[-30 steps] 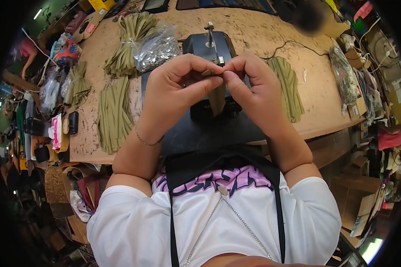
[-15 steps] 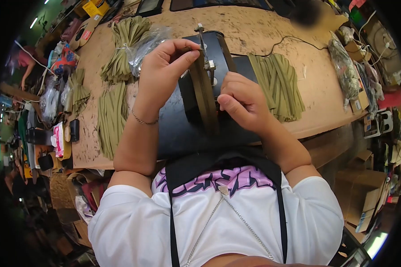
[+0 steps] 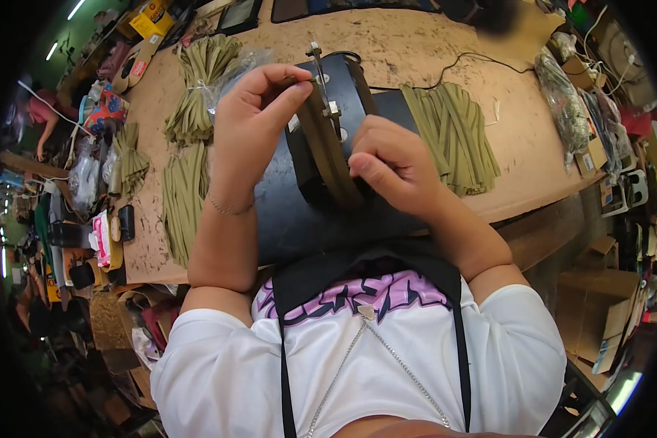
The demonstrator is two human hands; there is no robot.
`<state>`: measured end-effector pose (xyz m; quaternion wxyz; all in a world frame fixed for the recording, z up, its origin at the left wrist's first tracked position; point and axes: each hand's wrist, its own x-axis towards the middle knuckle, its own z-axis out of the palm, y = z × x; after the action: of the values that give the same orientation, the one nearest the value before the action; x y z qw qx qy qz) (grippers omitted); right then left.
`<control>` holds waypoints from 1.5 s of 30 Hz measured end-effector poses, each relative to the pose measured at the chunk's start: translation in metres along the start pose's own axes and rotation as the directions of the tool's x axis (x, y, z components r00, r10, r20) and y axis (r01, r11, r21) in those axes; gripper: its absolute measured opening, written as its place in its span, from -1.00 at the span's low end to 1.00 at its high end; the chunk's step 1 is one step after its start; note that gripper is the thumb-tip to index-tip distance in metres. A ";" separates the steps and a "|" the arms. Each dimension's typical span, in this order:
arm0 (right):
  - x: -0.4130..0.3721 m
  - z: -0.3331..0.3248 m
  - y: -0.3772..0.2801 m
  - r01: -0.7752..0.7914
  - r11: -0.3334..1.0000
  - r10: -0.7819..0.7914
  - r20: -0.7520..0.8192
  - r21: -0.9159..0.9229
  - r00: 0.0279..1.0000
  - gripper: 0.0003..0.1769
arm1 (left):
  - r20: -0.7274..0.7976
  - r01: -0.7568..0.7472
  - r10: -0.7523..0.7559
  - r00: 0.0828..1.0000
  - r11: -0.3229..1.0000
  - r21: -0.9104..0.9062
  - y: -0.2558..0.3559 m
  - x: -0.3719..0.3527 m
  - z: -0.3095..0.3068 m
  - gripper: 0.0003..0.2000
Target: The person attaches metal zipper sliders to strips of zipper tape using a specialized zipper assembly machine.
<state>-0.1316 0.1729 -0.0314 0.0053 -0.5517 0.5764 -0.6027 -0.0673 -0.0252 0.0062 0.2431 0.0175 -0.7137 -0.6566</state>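
Left hand (image 3: 252, 120) shifted leftward, right hand (image 3: 394, 164), one strap (image 3: 328, 155), one press (image 3: 349, 84)

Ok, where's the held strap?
Head view, centre: strap draped over the black machine, far end pinched by left hand, right hand at its near part.

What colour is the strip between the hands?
Olive green; the strip shows best in the head view.

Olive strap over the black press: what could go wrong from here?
1. The left hand pinches the olive-green fabric strap right beside the thin metal post of the black benchtop press; its fingertips could get caught there.
2. The strap is held only by that pinch and by the right hand lower down, so it may slip sideways off the post's line.
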 end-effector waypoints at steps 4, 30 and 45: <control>0.011 0.004 -0.018 -0.065 0.981 0.016 -0.258 -0.185 0.966 -0.84 | -0.010 -0.052 0.053 0.999 0.996 0.075 0.022 -0.022 0.001 -0.86; 0.018 0.009 -0.042 -0.347 0.929 0.357 -0.064 0.130 0.932 -0.79 | 0.197 -0.073 0.100 0.975 0.987 -0.144 0.036 -0.059 0.006 -0.80; 0.010 0.016 -0.037 -0.207 0.978 0.200 -0.191 -0.013 0.961 -0.86 | 0.239 -0.026 0.091 0.967 0.965 -0.260 0.027 -0.054 0.005 -0.75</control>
<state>-0.1017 0.1680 -0.0034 0.0037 -0.4300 0.6377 -0.6391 -0.0138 0.0017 0.0146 0.1714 -0.1176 -0.6484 -0.7323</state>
